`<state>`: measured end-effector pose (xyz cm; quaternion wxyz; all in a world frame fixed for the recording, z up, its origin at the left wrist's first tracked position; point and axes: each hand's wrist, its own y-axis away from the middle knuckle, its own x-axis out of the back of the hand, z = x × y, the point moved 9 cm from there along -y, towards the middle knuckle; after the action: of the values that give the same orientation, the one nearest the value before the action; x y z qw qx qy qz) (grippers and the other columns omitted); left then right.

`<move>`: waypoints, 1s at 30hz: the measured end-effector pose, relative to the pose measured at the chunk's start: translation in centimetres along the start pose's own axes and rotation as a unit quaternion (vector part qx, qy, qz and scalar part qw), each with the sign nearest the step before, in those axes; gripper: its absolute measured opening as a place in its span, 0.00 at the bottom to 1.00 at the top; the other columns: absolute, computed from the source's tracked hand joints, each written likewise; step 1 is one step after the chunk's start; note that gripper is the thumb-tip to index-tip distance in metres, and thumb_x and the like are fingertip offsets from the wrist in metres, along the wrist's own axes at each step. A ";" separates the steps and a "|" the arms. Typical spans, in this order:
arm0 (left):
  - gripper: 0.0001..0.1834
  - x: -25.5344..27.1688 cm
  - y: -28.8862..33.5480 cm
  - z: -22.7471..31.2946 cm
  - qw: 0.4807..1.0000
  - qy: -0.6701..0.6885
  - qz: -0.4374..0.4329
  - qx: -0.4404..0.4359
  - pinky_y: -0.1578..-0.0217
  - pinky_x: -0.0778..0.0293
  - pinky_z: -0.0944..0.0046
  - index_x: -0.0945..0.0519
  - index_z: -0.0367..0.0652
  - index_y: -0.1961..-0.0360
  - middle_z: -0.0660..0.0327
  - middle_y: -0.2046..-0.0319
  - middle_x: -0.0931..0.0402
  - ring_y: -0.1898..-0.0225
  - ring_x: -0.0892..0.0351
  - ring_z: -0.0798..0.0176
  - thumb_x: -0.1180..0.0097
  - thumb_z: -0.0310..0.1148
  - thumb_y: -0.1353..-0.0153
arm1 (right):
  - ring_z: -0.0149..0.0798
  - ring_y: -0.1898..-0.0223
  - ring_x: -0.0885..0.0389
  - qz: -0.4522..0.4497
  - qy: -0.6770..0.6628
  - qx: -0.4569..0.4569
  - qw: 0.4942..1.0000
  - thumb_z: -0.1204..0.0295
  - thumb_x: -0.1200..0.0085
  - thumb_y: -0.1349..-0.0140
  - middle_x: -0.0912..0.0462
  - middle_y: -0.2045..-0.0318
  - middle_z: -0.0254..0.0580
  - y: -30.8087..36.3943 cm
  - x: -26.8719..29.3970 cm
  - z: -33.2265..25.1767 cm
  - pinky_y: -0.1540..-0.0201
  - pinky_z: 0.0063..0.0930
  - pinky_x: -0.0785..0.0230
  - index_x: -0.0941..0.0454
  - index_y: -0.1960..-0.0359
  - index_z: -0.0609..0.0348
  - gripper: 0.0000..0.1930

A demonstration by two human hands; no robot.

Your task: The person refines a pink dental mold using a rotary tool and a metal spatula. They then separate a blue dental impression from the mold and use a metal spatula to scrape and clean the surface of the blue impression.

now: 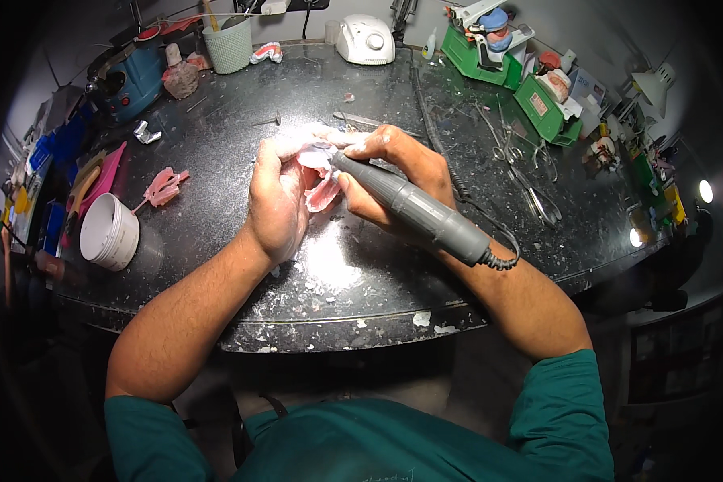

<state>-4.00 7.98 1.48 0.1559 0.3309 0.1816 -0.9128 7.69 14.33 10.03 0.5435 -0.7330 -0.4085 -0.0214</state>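
In the middle of the bench my left hand (277,189) is closed round a pink and white denture piece (321,193), bright under the light. My right hand (402,165) grips a grey rotary handpiece (418,210) like a pen, its nose pointing up and left. The front of the handpiece meets the denture piece between my two hands; its bit and the exact contact cannot be made out. A coiled cord (502,262) runs from the tool's rear end. Whitish dust coats the fingers of my left hand.
Left of me stand a white tub (111,231) and a pink piece (165,187). Scissors and pliers (530,173) lie at right. At the back are a white control box (366,40), a blue machine (128,80) and green bins (542,108). White debris dots the dark bench (209,145).
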 end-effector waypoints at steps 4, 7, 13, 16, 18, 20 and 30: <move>0.28 -0.6 0.0 0.0 1.000 0.002 0.005 -0.001 0.35 0.34 0.54 0.28 0.37 0.40 0.52 0.44 0.24 0.42 0.25 0.55 0.67 0.49 0.27 | 0.38 0.62 0.12 0.009 -0.005 0.017 1.000 0.77 0.32 0.48 0.14 0.64 0.46 -0.1 -0.1 0.0 0.56 0.30 0.20 0.21 0.61 0.63 0.14; 0.28 -0.2 0.2 0.3 0.999 -0.031 0.019 -0.007 0.38 0.34 0.57 0.28 0.38 0.41 0.54 0.46 0.24 0.43 0.25 0.57 0.65 0.49 0.27 | 0.37 0.64 0.14 0.004 -0.011 0.036 0.999 0.78 0.34 0.48 0.16 0.66 0.45 -0.2 0.3 -0.4 0.54 0.31 0.20 0.23 0.62 0.64 0.13; 0.27 -3.1 0.2 3.2 0.936 -0.339 -0.011 -0.097 0.54 0.36 0.72 0.28 0.40 0.42 0.60 0.55 0.30 0.57 0.34 0.71 0.46 0.47 0.35 | 0.41 0.67 0.14 0.086 -0.087 0.075 0.990 0.79 0.37 0.52 0.18 0.71 0.47 -0.4 2.8 0.0 0.44 0.44 0.20 0.24 0.65 0.63 0.12; 0.30 -3.5 0.8 5.0 0.875 -0.447 0.023 -0.186 0.52 0.35 0.70 0.28 0.38 0.41 0.60 0.55 0.31 0.56 0.33 0.69 0.43 0.48 0.38 | 0.38 0.71 0.17 0.100 -0.141 0.071 0.982 0.79 0.38 0.52 0.19 0.72 0.45 -0.6 3.1 0.5 0.43 0.47 0.21 0.24 0.66 0.63 0.11; 0.31 -3.8 0.9 5.5 0.874 -0.444 0.035 -0.193 0.49 0.34 0.67 0.29 0.37 0.39 0.58 0.52 0.29 0.54 0.31 0.67 0.45 0.47 0.38 | 0.38 0.70 0.16 0.098 -0.148 0.071 0.981 0.79 0.38 0.52 0.19 0.73 0.45 -0.6 3.1 0.4 0.42 0.47 0.21 0.24 0.66 0.63 0.11; 0.32 -3.9 0.5 5.0 0.916 -0.362 0.033 -0.171 0.47 0.33 0.64 0.30 0.35 0.38 0.55 0.46 0.27 0.51 0.26 0.65 0.48 0.46 0.38 | 0.39 0.70 0.15 0.093 -0.110 0.086 0.986 0.79 0.37 0.52 0.18 0.73 0.44 -0.4 3.3 0.3 0.43 0.47 0.21 0.24 0.66 0.63 0.11; 0.34 -2.1 -0.3 2.1 0.998 -0.045 0.018 -0.026 0.38 0.33 0.57 0.27 0.30 0.39 0.49 0.43 0.22 0.45 0.23 0.55 0.68 0.48 0.31 | 0.45 0.58 0.11 0.063 -0.058 0.133 0.987 0.78 0.30 0.51 0.13 0.63 0.50 -0.6 2.4 -1.6 0.40 0.47 0.24 0.22 0.60 0.62 0.16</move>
<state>-3.70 7.64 4.46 0.1892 0.2884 0.1919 -0.9188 9.56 14.46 12.29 0.6117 -0.6788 -0.3911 0.1096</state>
